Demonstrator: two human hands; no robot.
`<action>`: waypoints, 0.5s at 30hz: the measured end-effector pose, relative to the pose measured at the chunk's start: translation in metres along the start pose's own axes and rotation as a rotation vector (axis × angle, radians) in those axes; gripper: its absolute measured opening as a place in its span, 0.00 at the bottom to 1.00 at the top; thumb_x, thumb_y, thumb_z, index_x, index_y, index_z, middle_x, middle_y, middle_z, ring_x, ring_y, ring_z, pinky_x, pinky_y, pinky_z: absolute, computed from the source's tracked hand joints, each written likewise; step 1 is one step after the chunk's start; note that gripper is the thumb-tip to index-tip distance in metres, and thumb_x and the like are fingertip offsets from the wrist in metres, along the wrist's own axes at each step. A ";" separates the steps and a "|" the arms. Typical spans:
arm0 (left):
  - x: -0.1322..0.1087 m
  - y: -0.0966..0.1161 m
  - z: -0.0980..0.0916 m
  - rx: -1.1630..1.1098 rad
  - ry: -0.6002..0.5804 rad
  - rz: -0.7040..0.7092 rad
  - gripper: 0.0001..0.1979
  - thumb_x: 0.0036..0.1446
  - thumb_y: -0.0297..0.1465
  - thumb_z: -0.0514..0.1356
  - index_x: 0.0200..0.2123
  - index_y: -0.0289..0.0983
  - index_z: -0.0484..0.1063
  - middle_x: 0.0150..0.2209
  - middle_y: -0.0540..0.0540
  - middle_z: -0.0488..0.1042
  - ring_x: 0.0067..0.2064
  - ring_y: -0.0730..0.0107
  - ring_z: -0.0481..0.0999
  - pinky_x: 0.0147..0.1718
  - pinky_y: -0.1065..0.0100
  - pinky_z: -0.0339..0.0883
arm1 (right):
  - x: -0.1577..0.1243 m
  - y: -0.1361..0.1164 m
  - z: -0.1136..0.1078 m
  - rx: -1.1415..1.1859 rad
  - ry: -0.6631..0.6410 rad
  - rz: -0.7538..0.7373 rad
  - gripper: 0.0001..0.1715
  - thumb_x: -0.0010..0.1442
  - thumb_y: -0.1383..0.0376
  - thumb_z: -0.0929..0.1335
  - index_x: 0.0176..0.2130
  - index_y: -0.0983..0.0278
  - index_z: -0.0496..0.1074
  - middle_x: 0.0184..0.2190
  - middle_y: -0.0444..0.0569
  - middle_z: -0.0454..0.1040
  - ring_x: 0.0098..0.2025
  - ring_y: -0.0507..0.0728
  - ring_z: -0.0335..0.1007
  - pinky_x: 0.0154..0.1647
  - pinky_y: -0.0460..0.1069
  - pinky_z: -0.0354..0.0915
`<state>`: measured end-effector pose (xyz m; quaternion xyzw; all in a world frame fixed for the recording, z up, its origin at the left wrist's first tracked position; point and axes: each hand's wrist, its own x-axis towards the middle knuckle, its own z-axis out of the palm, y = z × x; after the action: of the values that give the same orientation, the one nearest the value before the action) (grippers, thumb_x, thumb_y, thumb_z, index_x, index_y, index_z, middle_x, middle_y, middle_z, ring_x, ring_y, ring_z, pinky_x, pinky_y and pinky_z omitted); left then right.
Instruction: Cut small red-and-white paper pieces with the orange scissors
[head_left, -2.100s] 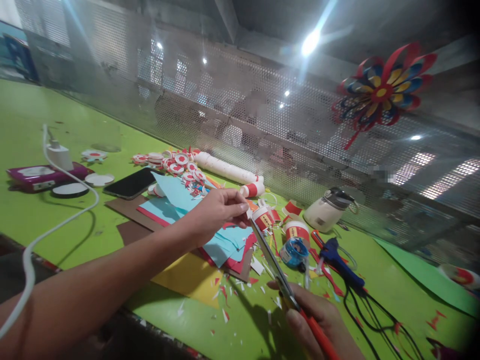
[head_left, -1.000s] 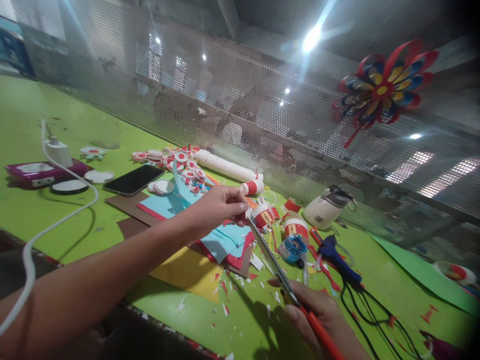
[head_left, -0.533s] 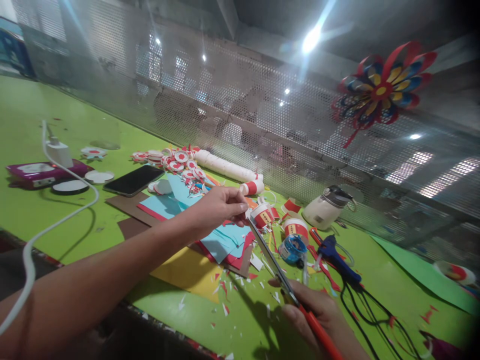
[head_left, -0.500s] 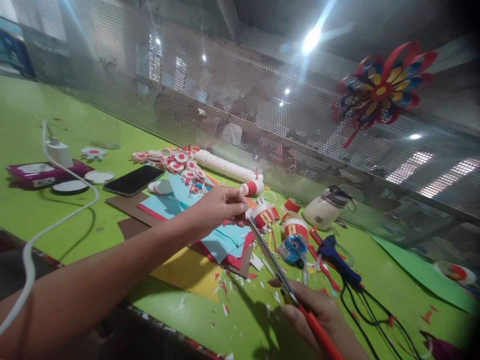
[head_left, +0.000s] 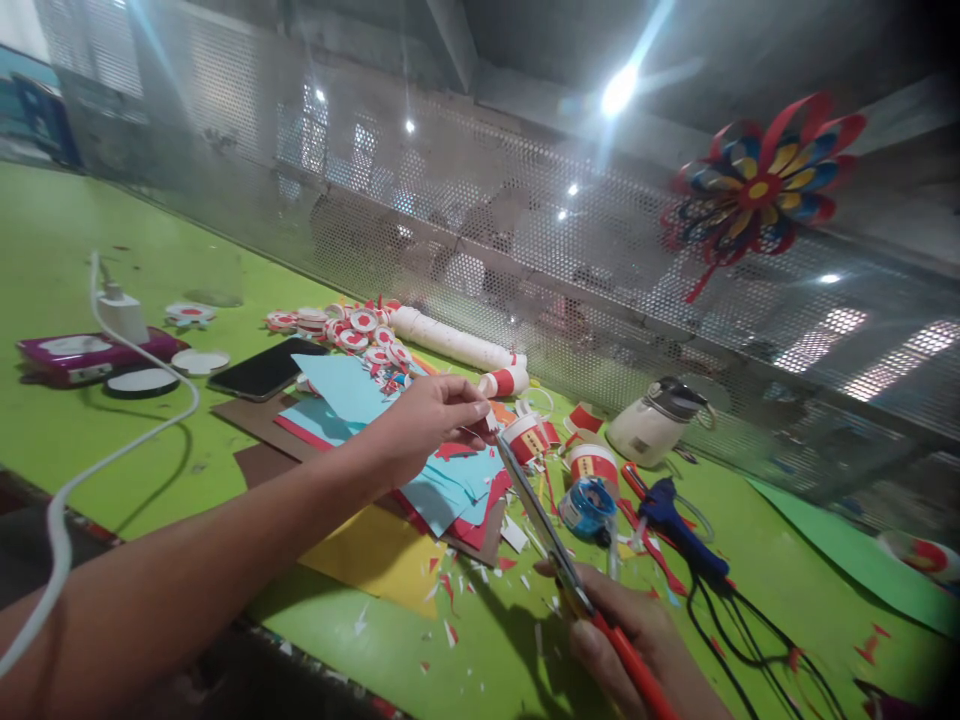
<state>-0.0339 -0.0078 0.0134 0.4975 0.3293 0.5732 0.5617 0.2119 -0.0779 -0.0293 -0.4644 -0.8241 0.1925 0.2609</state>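
My left hand (head_left: 442, 422) pinches a small white piece of paper (head_left: 491, 424) between thumb and fingers, above a stack of coloured paper. Scissors (head_left: 541, 522) with red handles are in my right hand (head_left: 637, 625), blades pointing up and left so that the tips come close to the piece. Light blue paper (head_left: 450, 495) lies beneath my left hand, over red and brown sheets. A sheet of yellow paper (head_left: 375, 560) is nearer to me, with white and red scraps scattered beside it. Cut red and white paper cups (head_left: 525, 440) stand just beyond the blades.
At right are a blue glue gun (head_left: 679, 525) with black cable, a blue jar (head_left: 587, 507) and a white kettle (head_left: 651, 425). At left, a phone (head_left: 262, 368), a purple box (head_left: 94, 355) and a white cable (head_left: 127, 455). A perforated metal screen (head_left: 450, 215) borders the table's far side.
Both hands stay nearly in place. The light blue sheet behind my left wrist now shows a larger raised flap. The whole view has shifted slightly.
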 end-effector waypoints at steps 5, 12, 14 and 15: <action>-0.004 0.000 0.007 -0.068 0.018 -0.015 0.07 0.47 0.30 0.61 0.23 0.33 0.66 0.23 0.48 0.70 0.27 0.73 0.70 0.32 0.65 0.67 | -0.005 0.005 0.000 -0.027 0.037 0.018 0.27 0.56 0.50 0.62 0.45 0.66 0.73 0.20 0.45 0.67 0.21 0.52 0.61 0.21 0.44 0.60; -0.011 -0.001 0.018 -0.112 0.089 0.012 0.06 0.49 0.28 0.59 0.24 0.33 0.65 0.24 0.48 0.70 0.27 0.73 0.70 0.33 0.65 0.67 | -0.001 0.003 -0.003 -0.077 -0.010 -0.048 0.25 0.58 0.53 0.61 0.47 0.66 0.72 0.23 0.47 0.71 0.22 0.54 0.64 0.21 0.45 0.61; -0.012 -0.003 0.020 -0.139 0.104 0.029 0.05 0.49 0.27 0.59 0.24 0.33 0.65 0.24 0.49 0.69 0.27 0.74 0.70 0.33 0.66 0.67 | 0.001 0.000 -0.003 -0.085 -0.044 -0.080 0.25 0.58 0.54 0.60 0.46 0.66 0.71 0.21 0.45 0.69 0.20 0.53 0.62 0.20 0.44 0.59; -0.012 -0.004 0.021 -0.154 0.111 0.035 0.05 0.49 0.27 0.59 0.25 0.32 0.65 0.24 0.49 0.70 0.28 0.75 0.70 0.33 0.67 0.67 | 0.001 -0.002 -0.003 -0.094 -0.044 -0.084 0.25 0.59 0.53 0.60 0.46 0.67 0.71 0.20 0.44 0.67 0.20 0.52 0.61 0.20 0.44 0.58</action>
<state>-0.0144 -0.0230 0.0134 0.4262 0.3062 0.6331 0.5690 0.2119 -0.0775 -0.0256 -0.4367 -0.8566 0.1524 0.2286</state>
